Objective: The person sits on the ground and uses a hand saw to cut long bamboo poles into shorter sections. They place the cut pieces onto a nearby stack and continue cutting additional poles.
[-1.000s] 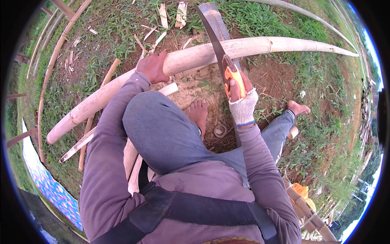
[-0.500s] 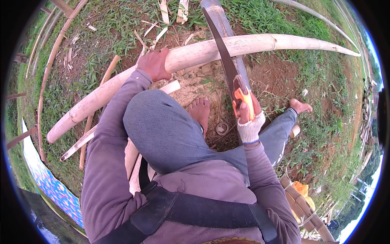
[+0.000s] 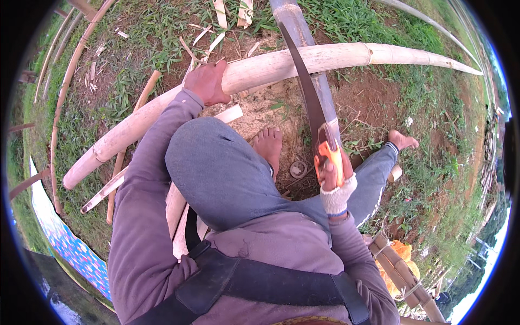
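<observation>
A long pale bamboo pole (image 3: 260, 70) crosses in front of me, lying over a greyish bamboo pole (image 3: 320, 89) that runs away from me. My bare left hand (image 3: 208, 84) is closed round the pale pole, left of where the two cross. In my right hand (image 3: 336, 187), which wears a white fingerless glove, is the orange handle of a hand saw (image 3: 309, 95). The saw's dark curved blade lies across the pale pole near the crossing and points away from me. Whether its teeth have cut in cannot be made out.
Split bamboo pieces (image 3: 105, 192) and a thinner stick (image 3: 143, 100) lie at the left. Sawdust (image 3: 265, 105) covers the soil by my bare foot (image 3: 268, 143). A small round object (image 3: 298, 169) is on the ground. An orange bag (image 3: 401, 252) lies behind tied bamboo (image 3: 390, 260) at the lower right.
My right hand has drawn the saw back toward me and slightly right along its stroke. My left hand keeps its hold, and the pale pole stays nearly in place.
</observation>
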